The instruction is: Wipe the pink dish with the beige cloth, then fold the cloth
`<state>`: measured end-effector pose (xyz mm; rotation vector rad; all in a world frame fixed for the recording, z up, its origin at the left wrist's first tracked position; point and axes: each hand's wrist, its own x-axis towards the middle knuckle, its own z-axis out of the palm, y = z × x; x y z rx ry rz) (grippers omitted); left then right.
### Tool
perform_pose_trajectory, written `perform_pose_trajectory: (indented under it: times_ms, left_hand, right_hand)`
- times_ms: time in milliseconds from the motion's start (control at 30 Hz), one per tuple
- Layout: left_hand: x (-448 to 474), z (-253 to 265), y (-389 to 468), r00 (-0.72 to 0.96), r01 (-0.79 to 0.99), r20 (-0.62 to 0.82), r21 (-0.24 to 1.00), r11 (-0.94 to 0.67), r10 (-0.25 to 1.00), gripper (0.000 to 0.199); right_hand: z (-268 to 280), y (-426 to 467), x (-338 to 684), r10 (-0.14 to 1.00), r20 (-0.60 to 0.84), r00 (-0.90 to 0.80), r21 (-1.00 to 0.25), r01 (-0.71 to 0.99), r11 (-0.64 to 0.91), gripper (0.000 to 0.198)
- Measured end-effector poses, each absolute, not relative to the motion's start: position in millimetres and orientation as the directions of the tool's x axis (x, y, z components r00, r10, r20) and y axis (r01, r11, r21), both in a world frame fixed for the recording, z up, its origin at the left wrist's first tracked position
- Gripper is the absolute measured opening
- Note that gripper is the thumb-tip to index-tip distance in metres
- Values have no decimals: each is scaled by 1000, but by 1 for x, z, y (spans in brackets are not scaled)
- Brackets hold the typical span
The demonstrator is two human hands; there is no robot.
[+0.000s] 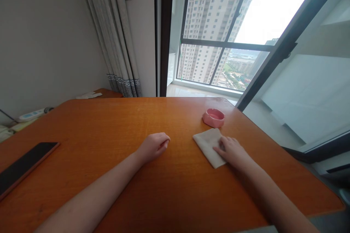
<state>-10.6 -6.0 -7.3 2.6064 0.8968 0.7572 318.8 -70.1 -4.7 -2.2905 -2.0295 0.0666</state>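
Observation:
A folded off-white cloth (209, 145) lies flat on the wooden table (117, 116), right of the middle. My right hand (233, 151) rests on the cloth's right side, fingers curled onto it and thumb along its surface. Just beyond the cloth stands a pink ashtray (214, 118) with an angular outline; the two are close together. My left hand (154, 146) is closed in a loose fist over the middle of the table, to the left of the cloth, and nothing shows in it.
A dark tablet-like slab (24, 165) lies at the table's left edge. Beyond that edge is a white power strip (31, 114). A grey curtain (116, 32) hangs behind the table, and a tall window (226, 43) fills the back right. Another pale edge (259, 229) shows at the bottom.

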Motion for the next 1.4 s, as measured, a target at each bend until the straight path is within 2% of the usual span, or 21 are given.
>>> perform_pose_trajectory:
  times_ms: [33, 100, 233, 333, 400, 467, 500, 600, 667, 767, 900, 1067, 1400]
  left_hand:
    - [-10, -7, -6, 678, 488, 376, 413, -769, 632, 19]
    - [-9, -8, -6, 695, 490, 353, 405, -772, 627, 18]
    - [-8, -8, -6, 714, 491, 320, 405, -771, 623, 17]
    - [-8, -7, -5, 723, 497, 307, 390, -775, 619, 18]
    - [-8, -6, -5, 729, 498, 301, 384, -778, 615, 19]
    - [-8, -6, -6, 731, 499, 297, 381, -778, 614, 20]
    - [-8, -6, -6, 730, 502, 295, 382, -776, 617, 20]
    - [-9, -11, -5, 726, 487, 299, 413, -770, 619, 14]
    - [-10, -17, -3, 718, 468, 315, 442, -766, 620, 21]
    - [-11, -25, 4, 693, 489, 312, 460, -741, 650, 32]
    - [-10, -28, 10, 734, 519, 244, 398, -756, 633, 26]
    - [-8, -31, 8, 742, 578, 195, 299, -759, 642, 26]
    - [-8, -30, 6, 742, 565, 220, 305, -767, 634, 26]
  right_hand:
    - [-7, -70, 341, 962, -21, 271, -49, 961, -271, 34]
    - [-10, -70, 379, 901, -109, 420, 24, 907, -420, 40]
    - [-6, -67, 399, 887, -170, 428, 63, 904, -424, 36]
    - [10, -65, 364, 896, -39, 443, 131, 891, -435, 29]
    - [21, -63, 322, 963, 107, 246, 96, 962, -257, 26]
    - [28, -59, 273, 985, 172, -26, -26, 999, 31, 25]
    - [28, -56, 247, 968, 192, -163, -114, 976, 187, 31]
    - [20, -45, 178, 859, 234, -456, -384, 768, 513, 50]
    - [8, -35, 146, 789, 274, -549, -489, 627, 606, 57]
    - [-11, -20, 125, 773, 338, -537, -598, 512, 617, 59]
    - [-27, -8, 128, 832, 340, -438, -689, 486, 537, 51]
    - [-29, -10, 134, 814, 343, -469, -663, 493, 564, 49]
    - [-27, -12, 135, 799, 339, -497, -625, 516, 586, 47]
